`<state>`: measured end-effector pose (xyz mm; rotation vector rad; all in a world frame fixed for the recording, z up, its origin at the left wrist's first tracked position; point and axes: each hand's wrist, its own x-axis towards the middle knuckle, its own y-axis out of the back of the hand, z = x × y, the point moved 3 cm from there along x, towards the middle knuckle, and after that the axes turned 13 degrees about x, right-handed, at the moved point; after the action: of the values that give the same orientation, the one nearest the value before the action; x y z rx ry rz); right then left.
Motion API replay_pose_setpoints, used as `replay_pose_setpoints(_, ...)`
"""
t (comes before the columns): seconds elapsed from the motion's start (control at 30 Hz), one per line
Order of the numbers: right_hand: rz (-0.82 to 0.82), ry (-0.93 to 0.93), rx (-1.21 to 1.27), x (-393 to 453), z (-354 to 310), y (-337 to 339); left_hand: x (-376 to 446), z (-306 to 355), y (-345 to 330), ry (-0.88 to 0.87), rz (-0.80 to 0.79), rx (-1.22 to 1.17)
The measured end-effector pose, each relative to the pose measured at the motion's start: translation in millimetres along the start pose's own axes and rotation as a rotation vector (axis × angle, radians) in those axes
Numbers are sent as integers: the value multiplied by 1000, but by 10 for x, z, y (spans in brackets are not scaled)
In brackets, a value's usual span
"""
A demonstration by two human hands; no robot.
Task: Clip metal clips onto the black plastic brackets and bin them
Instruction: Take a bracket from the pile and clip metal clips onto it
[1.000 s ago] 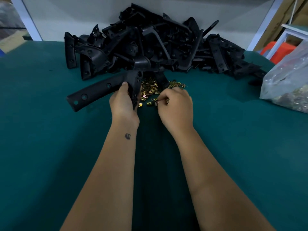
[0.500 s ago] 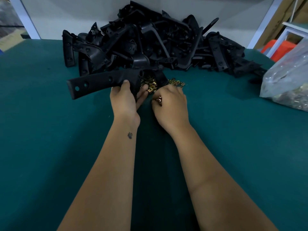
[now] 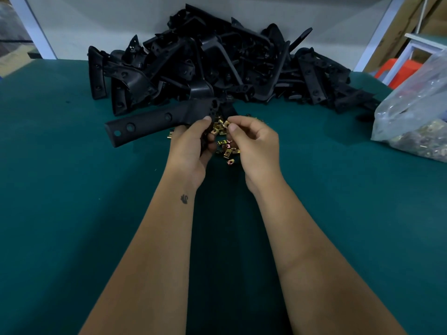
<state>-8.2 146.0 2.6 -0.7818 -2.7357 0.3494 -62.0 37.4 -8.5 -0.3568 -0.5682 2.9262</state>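
The little gold clip [image 3: 226, 124] looks light, hard and easy to drop, so a pinch by its edges seems best, and that is how the right hand [image 3: 256, 146] holds it with finger and thumb. The left hand [image 3: 191, 146] is curled around the thick end of the stiff black bracket [image 3: 157, 122], which sticks out toward nine o'clock. The clip sits just at three o'clock of that end, above the loose clips [image 3: 227, 148] on the table [image 3: 72, 189].

Table [image 3: 72, 213]: covered in dark teal cloth.
Far edge, middle: big heap of black plastic brackets [image 3: 217, 66] resting on the cloth.
Just in front of the heap: small scatter of brass-coloured metal clips [image 3: 227, 151].
Right edge: clear plastic bag [image 3: 416, 122] holding what look like more clips.
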Motion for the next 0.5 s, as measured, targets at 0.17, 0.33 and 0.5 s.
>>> replay_pose_setpoints(0.17, -15, -137, 294, 19, 37, 3, -35, 19, -21, 93, -125, -144)
replay_pose_setpoints(0.33, -33, -227, 468, 41, 68, 0, -77, 16, -54, 149, -224, -191)
replay_pose_setpoints(0.5, -53, -217, 457, 45, 63, 13, -99, 8, -63, 163, -264, -152)
